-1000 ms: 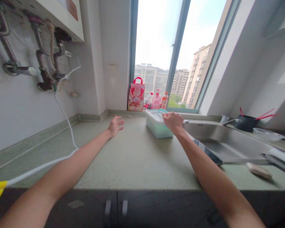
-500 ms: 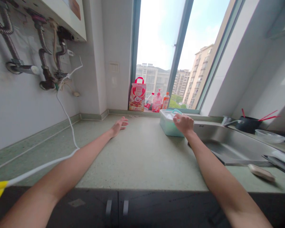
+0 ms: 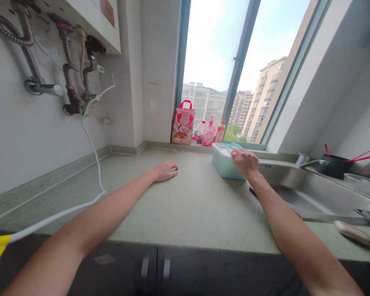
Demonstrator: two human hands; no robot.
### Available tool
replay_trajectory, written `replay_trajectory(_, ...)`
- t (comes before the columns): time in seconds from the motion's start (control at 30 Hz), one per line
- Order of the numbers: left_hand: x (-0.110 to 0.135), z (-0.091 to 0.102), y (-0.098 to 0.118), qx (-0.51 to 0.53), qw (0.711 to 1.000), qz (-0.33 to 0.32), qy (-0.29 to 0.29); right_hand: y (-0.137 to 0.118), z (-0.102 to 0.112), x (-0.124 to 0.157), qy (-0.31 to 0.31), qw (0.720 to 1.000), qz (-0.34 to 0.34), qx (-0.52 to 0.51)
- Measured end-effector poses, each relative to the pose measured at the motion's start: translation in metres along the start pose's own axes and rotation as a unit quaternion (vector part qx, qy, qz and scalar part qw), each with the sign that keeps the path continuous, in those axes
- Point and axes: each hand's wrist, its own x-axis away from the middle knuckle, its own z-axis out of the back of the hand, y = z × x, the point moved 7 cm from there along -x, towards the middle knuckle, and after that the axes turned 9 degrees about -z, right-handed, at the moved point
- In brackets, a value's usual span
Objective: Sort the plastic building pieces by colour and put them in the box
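My right hand (image 3: pixel 246 162) is closed at the top right of a pale teal plastic storage box (image 3: pixel 225 164) with a whitish lid. Part of a teal carry handle (image 3: pixel 235 145) shows just behind the fingers, which hide the rest of the grip. The box sits on the green countertop (image 3: pixel 191 205), left of the sink. My left hand (image 3: pixel 165 171) hovers over or rests on the counter to the left of the box, holding nothing. Its fingers are loosely bent, with a small gap between them.
A steel sink (image 3: pixel 292 185) with a faucet (image 3: pixel 305 161) lies to the right; a soap-like pale bar (image 3: pixel 354 232) sits before it. On the windowsill stand a pink bag (image 3: pixel 183 126) and several bottles (image 3: pixel 209 132). A white cable (image 3: pixel 95 160) crosses the left counter.
My left hand has moved right and nearer to me, and its fingers are more bent. My right hand stays at the box. The view has shifted slightly left.
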Motion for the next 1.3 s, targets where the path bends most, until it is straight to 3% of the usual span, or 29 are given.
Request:
replay_trajectory(0.2,0.001,0.000,-0.002,0.008,1.000,0.000,-0.001,-0.014,0.000,0.004,-0.021,0.999,-0.040,0.018)
replay_trajectory(0.3,0.000,-0.001,-0.004,0.028,1.000,0.007,0.010,-0.026,0.001,0.008,-0.043,0.999,-0.022,-0.015)
replay_trajectory(0.4,-0.002,-0.001,-0.014,0.133,0.988,0.062,0.046,-0.037,0.002,0.012,-0.056,0.996,0.013,-0.065)
replay_trajectory(0.5,-0.002,0.002,-0.032,0.270,0.947,0.146,0.094,-0.053,0.007,0.015,-0.068,0.982,0.052,-0.166)
replay_trajectory(0.6,0.004,0.021,-0.044,0.363,0.900,0.190,0.148,-0.083,0.017,0.024,-0.105,0.933,0.130,-0.319)
replay_trajectory(0.7,0.014,0.050,-0.040,0.539,0.800,0.179,0.191,-0.118,0.034,0.039,-0.152,0.840,0.215,-0.475)
replay_trajectory(0.77,0.016,0.069,-0.026,0.600,0.768,0.136,0.178,-0.136,0.046,0.049,-0.180,0.778,0.247,-0.549)
replay_trajectory(0.87,0.017,0.082,-0.010,0.597,0.778,0.132,0.141,-0.150,0.055,0.057,-0.208,0.720,0.253,-0.611)
replay_trajectory(0.97,0.019,0.081,-0.007,0.592,0.780,0.143,0.142,-0.149,0.053,0.057,-0.215,0.704,0.228,-0.637)
replay_trajectory(1.03,0.019,0.078,-0.009,0.595,0.777,0.139,0.150,-0.144,0.043,0.054,-0.221,0.706,0.195,-0.644)
replay_trajectory(1.2,0.020,0.076,-0.008,0.591,0.783,0.114,0.160,-0.123,0.006,0.042,-0.197,0.750,0.055,-0.630)
replay_trajectory(1.3,0.021,0.078,-0.007,0.570,0.795,0.108,0.177,-0.122,-0.012,0.042,-0.225,0.738,0.035,-0.635)
